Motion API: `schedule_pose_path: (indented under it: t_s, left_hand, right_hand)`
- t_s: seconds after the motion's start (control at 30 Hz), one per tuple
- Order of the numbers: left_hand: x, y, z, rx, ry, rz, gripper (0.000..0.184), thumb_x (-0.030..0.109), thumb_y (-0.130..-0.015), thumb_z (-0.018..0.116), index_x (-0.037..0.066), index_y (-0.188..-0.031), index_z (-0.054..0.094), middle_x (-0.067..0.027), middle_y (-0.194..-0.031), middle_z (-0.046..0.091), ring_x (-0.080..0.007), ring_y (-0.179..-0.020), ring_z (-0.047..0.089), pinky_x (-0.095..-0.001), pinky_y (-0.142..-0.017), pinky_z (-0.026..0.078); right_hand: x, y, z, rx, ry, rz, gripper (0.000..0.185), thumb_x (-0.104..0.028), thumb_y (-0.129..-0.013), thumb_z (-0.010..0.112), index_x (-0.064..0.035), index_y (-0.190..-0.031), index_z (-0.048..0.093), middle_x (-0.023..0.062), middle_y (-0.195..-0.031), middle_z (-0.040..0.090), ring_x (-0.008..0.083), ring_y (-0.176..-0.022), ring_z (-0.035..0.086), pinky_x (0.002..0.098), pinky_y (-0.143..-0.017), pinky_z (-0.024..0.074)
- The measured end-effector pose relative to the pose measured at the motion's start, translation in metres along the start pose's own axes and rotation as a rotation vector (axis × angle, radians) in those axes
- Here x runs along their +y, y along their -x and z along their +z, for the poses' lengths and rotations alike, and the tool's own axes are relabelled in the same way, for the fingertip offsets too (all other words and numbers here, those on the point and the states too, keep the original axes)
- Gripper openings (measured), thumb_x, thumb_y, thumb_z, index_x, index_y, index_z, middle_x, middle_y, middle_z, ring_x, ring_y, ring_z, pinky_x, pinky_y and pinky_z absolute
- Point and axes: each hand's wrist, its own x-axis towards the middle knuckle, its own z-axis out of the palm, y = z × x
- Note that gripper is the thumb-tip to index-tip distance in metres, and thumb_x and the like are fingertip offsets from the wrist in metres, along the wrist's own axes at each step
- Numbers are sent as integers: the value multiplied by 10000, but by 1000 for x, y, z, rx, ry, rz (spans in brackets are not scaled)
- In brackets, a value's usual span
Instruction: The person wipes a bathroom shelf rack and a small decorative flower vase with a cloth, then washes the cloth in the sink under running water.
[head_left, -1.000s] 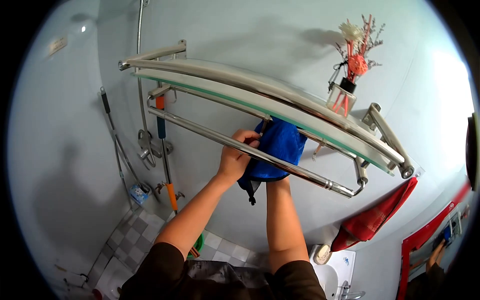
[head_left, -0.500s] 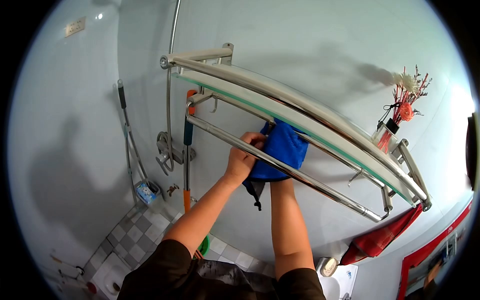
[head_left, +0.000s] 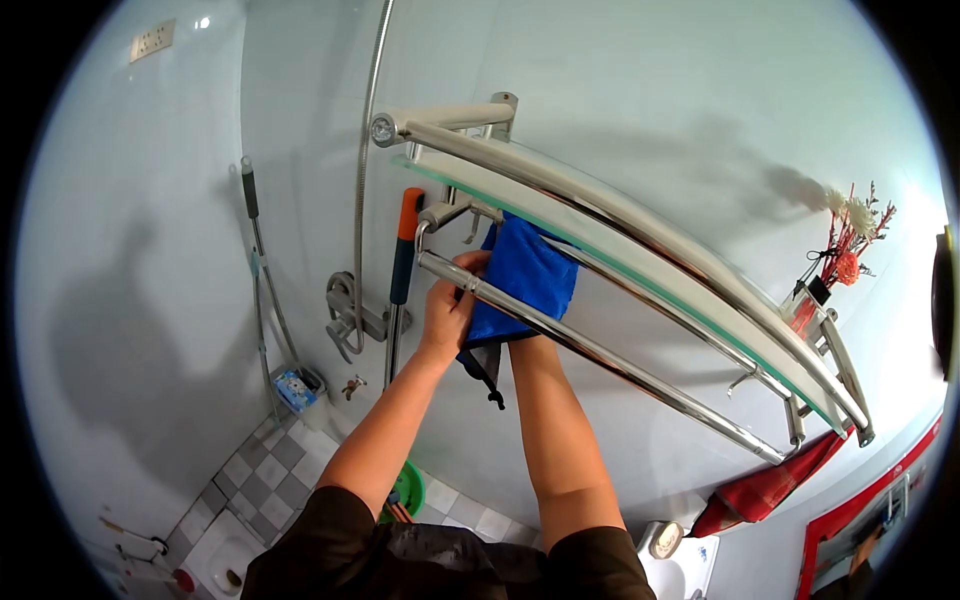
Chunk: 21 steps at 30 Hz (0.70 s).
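A blue cloth mitt [head_left: 532, 272] with a black hem and a dangling dark cord covers my right hand, whose forearm [head_left: 556, 430] enters it from below. That hand's fingers are hidden under the cloth. The mitt lies against the rear bar of the metal towel rack [head_left: 640, 372], near its left end. My left hand [head_left: 446, 312] is behind the front bar, fingers curled on the mitt's left edge; the bar partly covers them.
Above the bars runs a glass shelf [head_left: 640, 262] with a vase of dried flowers [head_left: 806, 300]. A red cloth [head_left: 765, 492] hangs at right. An orange-tipped pole [head_left: 403, 255] and shower valve [head_left: 362, 315] stand left; below are a green basin [head_left: 410, 490] and sink [head_left: 690, 568].
The mitt and both my hands have moved left along the rack, closer to its left end bracket. The view has shifted, so the rack sits further right.
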Motion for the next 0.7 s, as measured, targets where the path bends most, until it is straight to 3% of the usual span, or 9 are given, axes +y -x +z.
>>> schedule_pose_path:
  t_s: [0.33,0.53,0.6,0.7]
  left_hand:
    - [4,-4,-20,52,19,-104,284,0,-894,483,2,-1177,508,-92,-1033,607,-153,-958,571,-273,-871,429]
    - [7,4,-11,77,123,-43,296,68,-919,487,3,-1208,479,-71,-1043,586,-140,-982,550,-276,-882,414]
    - [15,12,-8,104,188,-116,320,93,-927,485,6,-1233,450,-74,-1058,580,-146,-1002,543,-280,-895,404]
    - [8,34,-11,55,27,-116,289,60,-907,490,12,-1189,454,-84,-1030,588,-156,-966,562,-283,-871,419]
  right_hand:
    - [0,-14,28,-2,11,-9,134,-169,-790,576,-63,-790,495,40,-697,479,173,-644,475,281,-573,384]
    - [-3,-15,23,10,24,-28,136,-160,-778,584,-62,-781,490,42,-687,472,173,-633,470,279,-562,376]
    - [-7,-15,16,20,33,-54,137,-157,-773,587,-62,-778,488,43,-683,470,173,-630,468,278,-558,374]
    - [-22,-5,0,21,71,-212,139,-153,-767,590,-62,-773,486,44,-678,467,173,-625,466,278,-553,370]
